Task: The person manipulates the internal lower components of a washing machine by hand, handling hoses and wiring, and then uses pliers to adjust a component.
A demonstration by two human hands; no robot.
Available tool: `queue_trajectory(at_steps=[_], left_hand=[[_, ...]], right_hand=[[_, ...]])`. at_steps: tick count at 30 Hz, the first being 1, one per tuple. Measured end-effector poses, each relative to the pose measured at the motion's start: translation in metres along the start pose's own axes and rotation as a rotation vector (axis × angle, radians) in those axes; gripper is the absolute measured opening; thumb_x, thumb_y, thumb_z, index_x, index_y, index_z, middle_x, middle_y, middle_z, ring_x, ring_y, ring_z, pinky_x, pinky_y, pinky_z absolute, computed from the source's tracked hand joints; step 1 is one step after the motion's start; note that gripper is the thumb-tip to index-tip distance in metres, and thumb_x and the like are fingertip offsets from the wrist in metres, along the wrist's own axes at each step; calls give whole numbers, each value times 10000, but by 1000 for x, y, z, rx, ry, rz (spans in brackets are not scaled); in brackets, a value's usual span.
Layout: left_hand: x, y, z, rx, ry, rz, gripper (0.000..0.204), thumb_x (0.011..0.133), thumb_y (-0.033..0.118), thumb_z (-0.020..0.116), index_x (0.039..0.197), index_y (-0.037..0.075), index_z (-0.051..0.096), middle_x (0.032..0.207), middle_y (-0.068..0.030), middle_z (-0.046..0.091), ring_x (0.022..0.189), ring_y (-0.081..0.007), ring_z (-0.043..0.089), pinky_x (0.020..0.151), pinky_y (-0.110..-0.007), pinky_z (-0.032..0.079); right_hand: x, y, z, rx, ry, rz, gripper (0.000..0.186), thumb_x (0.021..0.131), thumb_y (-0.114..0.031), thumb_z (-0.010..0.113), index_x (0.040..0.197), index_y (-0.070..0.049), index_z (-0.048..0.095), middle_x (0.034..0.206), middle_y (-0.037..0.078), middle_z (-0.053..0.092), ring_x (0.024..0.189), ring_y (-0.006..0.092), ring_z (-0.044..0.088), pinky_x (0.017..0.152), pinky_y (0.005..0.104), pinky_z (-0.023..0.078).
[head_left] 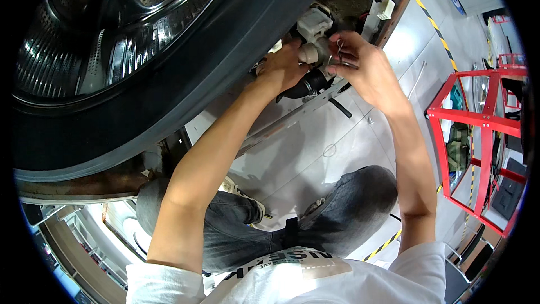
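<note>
Low in an opened washing machine sits a pale plastic drain pump (314,24) with a round stub (308,53) facing me. My left hand (283,66) is closed around the near left side of this pump, its fingertips by the stub and partly hidden. On the pump's right, my right hand (360,63) pinches a thin bent metal wire piece (340,49), which looks like a hose clamp. A black rubber hose (306,86) lies just below both hands, beside the machine's lower metal edge.
The steel drum (135,50) and its wide black rim (208,79) fill the upper left. A white connector (385,9) hangs on wires at the upper right. A short black tube (340,107) juts over the tiled floor (304,157). A red metal frame (486,118) stands at right.
</note>
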State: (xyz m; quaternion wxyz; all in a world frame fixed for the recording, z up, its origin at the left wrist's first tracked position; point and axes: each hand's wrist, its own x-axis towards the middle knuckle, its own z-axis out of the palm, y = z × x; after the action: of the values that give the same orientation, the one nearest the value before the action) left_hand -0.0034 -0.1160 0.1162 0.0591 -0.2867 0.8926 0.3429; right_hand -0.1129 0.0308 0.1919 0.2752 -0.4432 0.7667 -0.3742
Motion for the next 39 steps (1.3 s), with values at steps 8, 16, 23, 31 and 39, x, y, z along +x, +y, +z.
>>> queue_trajectory(at_steps=[8, 16, 23, 31, 39], left_hand=[[-1, -6, 9, -15, 121, 20, 709, 725, 303, 729, 1348, 76, 477, 1245, -171, 573, 1162, -338, 542, 960, -414, 464], [1, -16, 11, -221, 87, 101, 573, 709, 255, 737, 1213, 61, 543, 1271, -194, 547, 1188, -340, 520, 930, -438, 468], [-4, -9, 5, -291, 34, 32, 643, 694, 263, 752, 1259, 70, 514, 1255, -196, 561, 1170, -370, 528, 977, -429, 429], [17, -29, 29, -302, 222, 340, 744, 726, 426, 767, 1291, 26, 494, 1215, -177, 599, 1157, -353, 543, 1026, -397, 404], [6, -20, 27, -641, 61, 227, 679, 770, 485, 719, 1280, 78, 531, 1224, -156, 601, 1148, -323, 559, 995, -393, 433]], right_hand=[[39, 25, 14, -183, -85, -75, 510, 758, -14, 748, 1221, 21, 537, 1058, 142, 647, 983, 219, 639, 876, 335, 540], [51, 31, 8, -216, -175, -166, 355, 754, -15, 747, 1008, 10, 500, 926, 212, 663, 860, 319, 689, 689, 379, 541], [59, 21, 6, -308, -244, -304, 299, 773, 23, 708, 949, 13, 467, 871, 186, 651, 884, 320, 682, 689, 386, 526], [63, 10, 6, -347, -270, -299, 328, 754, 34, 716, 995, 23, 494, 857, 157, 615, 845, 300, 653, 737, 378, 519], [56, -3, 8, -373, -278, -167, 452, 773, 6, 700, 1194, -24, 538, 1038, 149, 611, 973, 282, 618, 826, 360, 514]])
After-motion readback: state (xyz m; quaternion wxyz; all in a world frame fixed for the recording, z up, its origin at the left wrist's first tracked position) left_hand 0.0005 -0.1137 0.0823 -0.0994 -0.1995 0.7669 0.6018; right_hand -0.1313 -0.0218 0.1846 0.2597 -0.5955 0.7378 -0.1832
